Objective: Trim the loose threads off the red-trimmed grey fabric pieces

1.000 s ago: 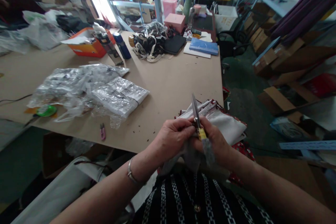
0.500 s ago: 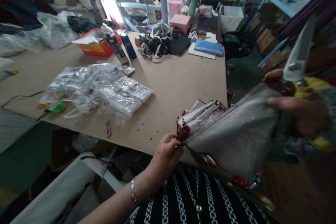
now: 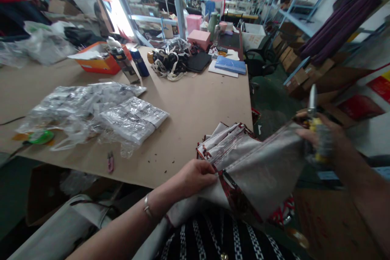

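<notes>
Fabric: grey fabric piece [image 3: 268,170] with red patterned trim, stretched out between my two hands, low over the near right corner of the desk [image 3: 195,101] and my lap.
Left hand: my left hand [image 3: 195,176] pinched shut on the near edge of the fabric by the red trim, just off the desk edge.
Right hand: my right hand [image 3: 319,138] out to the right, fingers closed round the yellow-handled scissors [image 3: 313,109] and the far end of the fabric; blurred, so the exact grip on the cloth is hard to read.
Scissors: blades pointing up, look closed.
Change: a second ago both hands were together at my front with the scissors on the cloth; now they are well apart and the fabric is pulled taut between them. Half a second ago the right hand was higher and nearer the camera; it has dropped lower and further out.
Meaning: I judge the snipping on that spot is done and the piece is being spread for a check or a fold.
Stack: more folded grey pieces [image 3: 225,140] lie on the desk corner under the stretched one.
Other: clear plastic packets [image 3: 134,118] mid-desk, pink clipper [image 3: 110,161] near the front edge.
</notes>
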Available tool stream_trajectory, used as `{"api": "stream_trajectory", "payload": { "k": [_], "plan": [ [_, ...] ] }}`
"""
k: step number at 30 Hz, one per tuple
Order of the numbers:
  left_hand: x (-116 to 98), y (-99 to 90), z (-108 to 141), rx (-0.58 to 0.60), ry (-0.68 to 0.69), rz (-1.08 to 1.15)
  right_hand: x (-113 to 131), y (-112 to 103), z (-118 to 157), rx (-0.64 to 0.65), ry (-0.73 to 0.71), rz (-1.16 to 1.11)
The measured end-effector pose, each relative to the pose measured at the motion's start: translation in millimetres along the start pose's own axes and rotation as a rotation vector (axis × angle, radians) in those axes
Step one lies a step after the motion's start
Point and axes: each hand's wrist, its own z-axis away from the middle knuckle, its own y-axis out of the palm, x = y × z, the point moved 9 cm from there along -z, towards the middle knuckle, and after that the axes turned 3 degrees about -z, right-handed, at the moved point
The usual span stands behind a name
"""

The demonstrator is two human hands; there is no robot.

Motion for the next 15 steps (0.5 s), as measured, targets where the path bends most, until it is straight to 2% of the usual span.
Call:
{"api": "stream_trajectory", "payload": {
  "k": [3, 4, 6, 7, 9, 12, 13, 15],
  "plan": [
    [28.8, -7.9, -37.7, -0.122, -0.076, -0.026, -11.9, 26.4, 0.5, -0.069, 0.064, 0.018],
    [37.0, -10.0, -45.7, -0.152, -0.108, -0.016, -10.3, 38.6, 4.0, -0.055, 0.064, 0.012],
    [48.7, -10.6, -54.5, -0.172, -0.161, 0.048, -0.3, 67.2, 19.1, 0.060, 0.055, -0.012],
    [51.6, -9.8, -56.1, -0.171, -0.173, 0.099, 6.4, 83.0, 31.4, 0.156, 0.059, -0.040],
    [52.9, -7.8, -55.9, -0.167, -0.169, 0.208, 19.1, 120.0, 67.7, 0.440, 0.117, -0.161],
    [52.4, -5.0, -52.8, -0.172, -0.158, 0.337, 29.0, 170.6, 141.6, 0.893, 0.369, -0.411],
    [52.5, -4.1, -51.8, -0.176, -0.161, 0.368, 30.3, 182.0, 163.2, 0.988, 0.458, -0.487],
    [52.2, -1.6, -50.7, -0.178, -0.167, 0.421, 29.2, 196.6, 190.9, 1.064, 0.572, -0.582]
  ]
}}
